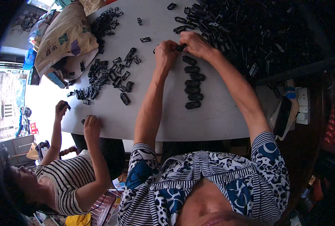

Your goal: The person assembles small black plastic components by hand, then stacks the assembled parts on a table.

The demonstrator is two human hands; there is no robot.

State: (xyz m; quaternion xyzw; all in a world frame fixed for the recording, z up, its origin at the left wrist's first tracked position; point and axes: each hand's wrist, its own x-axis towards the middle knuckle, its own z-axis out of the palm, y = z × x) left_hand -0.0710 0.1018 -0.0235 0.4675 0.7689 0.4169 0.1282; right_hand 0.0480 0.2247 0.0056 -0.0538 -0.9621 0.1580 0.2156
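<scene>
Both my arms reach forward over a pale table. My left hand (166, 54) and my right hand (195, 44) meet with fingers closed on one small black plastic part (180, 48), mostly covered by the fingers. Just below them runs a column of several black oblong plastic parts (192, 83), laid crosswise one behind another. To the right of my right hand spreads a big heap of black plastic pieces (243, 26). Two loose black frame-like pieces lie beyond my left hand, one of them a small open frame (145, 39).
A co-worker in a striped top sits at the left, both hands (92, 126) at the table edge (111, 135). Scattered black parts (111, 73) lie before them. A printed woven sack (67, 35) rests on the far left. A white power strip (302, 103) is at the right.
</scene>
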